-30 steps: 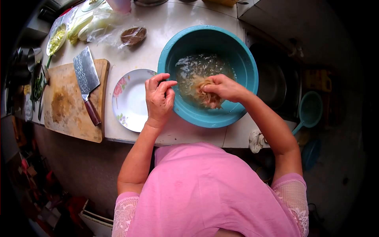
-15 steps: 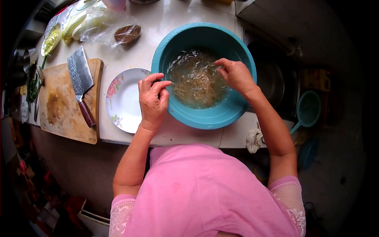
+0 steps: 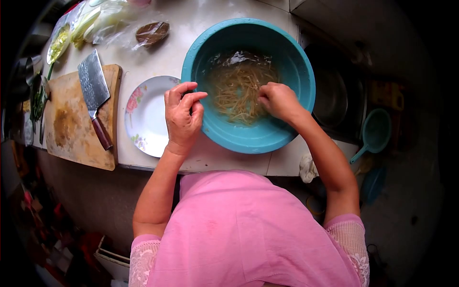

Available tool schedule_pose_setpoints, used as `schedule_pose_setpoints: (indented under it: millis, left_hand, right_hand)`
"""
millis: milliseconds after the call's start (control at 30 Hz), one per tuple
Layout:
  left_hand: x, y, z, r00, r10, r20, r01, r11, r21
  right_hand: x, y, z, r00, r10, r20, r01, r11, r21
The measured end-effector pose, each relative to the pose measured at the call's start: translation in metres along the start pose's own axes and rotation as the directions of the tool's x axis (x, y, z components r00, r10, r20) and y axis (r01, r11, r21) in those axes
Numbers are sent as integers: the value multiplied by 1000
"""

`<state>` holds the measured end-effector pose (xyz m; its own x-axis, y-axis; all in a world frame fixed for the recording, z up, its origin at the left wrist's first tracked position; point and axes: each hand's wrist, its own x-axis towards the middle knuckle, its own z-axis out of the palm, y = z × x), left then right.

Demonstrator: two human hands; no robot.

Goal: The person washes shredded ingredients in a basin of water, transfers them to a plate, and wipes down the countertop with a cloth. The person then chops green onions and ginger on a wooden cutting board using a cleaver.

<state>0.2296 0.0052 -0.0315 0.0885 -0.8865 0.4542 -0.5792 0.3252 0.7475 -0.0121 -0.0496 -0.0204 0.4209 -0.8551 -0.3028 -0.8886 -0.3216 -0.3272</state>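
Note:
A large blue-green plastic basin (image 3: 248, 144) stands on the counter, holding cloudy water. Thin pale-brown shreds (image 3: 239, 91), perhaps cut vegetable, lie bunched in that water. My right hand (image 3: 281, 101) is inside the basin at the right edge of the shreds. Its fingers are curled together, and whatever they hold is hidden. At the basin's left rim is my left hand (image 3: 184, 117), fingers bent but apart, with nothing visible between them. Whether it touches the rim I cannot tell. Partly behind it sits a white floral plate (image 3: 149, 119).
Left of the plate, a cleaver (image 3: 94, 88) lies on a wooden cutting board (image 3: 67, 124). Behind are a brown lump in plastic (image 3: 153, 34) and bagged pale vegetables (image 3: 103, 24). On the right are a dark sink (image 3: 334, 95), a teal ladle (image 3: 377, 130) and a white cloth (image 3: 308, 168).
My right hand has moved down and slightly left, its fingers curling closed. The shreds show more clearly and the water's ripples have eased. My left hand keeps nearly the same pose.

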Motion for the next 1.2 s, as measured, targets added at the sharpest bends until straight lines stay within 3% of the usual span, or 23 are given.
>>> schedule_pose_setpoints:
  millis: [200,267,367,400,467,533,600,633,700,733,800,867,900,1000,1033,1067,1133,1200]
  left_hand:
    - [-2,4,-3,998,-38,42,37,999,13]
    - [-1,4,-3,999,-35,35,34,999,9]
    - [-1,5,-3,999,-36,37,35,999,12]
    - [-1,4,-3,999,-34,38,34,999,8]
    - [-2,2,-3,999,-42,33,41,999,10]
    - [-2,1,-2,999,-33,30,33,999,3]
    - [-2,2,-2,999,-35,24,35,999,5]
    - [-2,3,-2,999,-34,21,34,999,7]
    - [-2,3,-1,999,-36,23,36,999,-4]
    - [-2,2,-1,999,-39,26,40,999,-10]
    - [-2,1,-1,999,-44,29,45,999,-13]
    - [-2,1,-2,998,-50,29,50,999,-21]
    - [-2,1,-2,998,-53,36,53,998,-22]
    - [-2,2,-3,998,-52,39,53,998,-21]
    - [-1,2,-3,998,-48,39,49,999,-14]
    - [-2,2,-3,998,-49,34,50,999,-17]
    - [-2,1,-2,999,-26,25,26,1000,-5]
    - [-1,2,-2,999,-37,24,37,999,-19]
  right_hand:
    - [7,3,-6,990,44,-137,-38,998,45]
    - [11,-4,5,993,22,-113,-21,1000,16]
    - [18,-19,26,974,-174,143,180,983,-27]
    - [21,-19,23,974,-179,142,184,983,-27]
    - [26,-25,2,981,-175,82,158,970,186]
    - [38,-13,-14,996,-89,7,85,970,227]
    - [49,11,-14,994,-29,-107,31,999,24]
    - [51,10,-12,994,-27,-107,30,999,21]
    - [58,2,-3,948,7,-319,-49,991,-126]
    - [62,-4,3,976,94,-197,-99,995,-14]
    - [63,-25,26,979,97,-182,-102,995,-22]
    - [52,-41,30,992,-64,-112,47,988,-146]
    - [51,-36,33,970,-237,-58,224,959,-171]
    - [48,-13,18,970,-239,-38,224,945,-239]
    - [44,-7,10,977,-143,-157,112,975,-192]
    - [37,-4,5,983,-39,-178,-4,972,-234]
    - [17,-14,5,997,74,13,-71,985,-156]
    - [-6,-39,20,989,-102,109,120,976,-181]
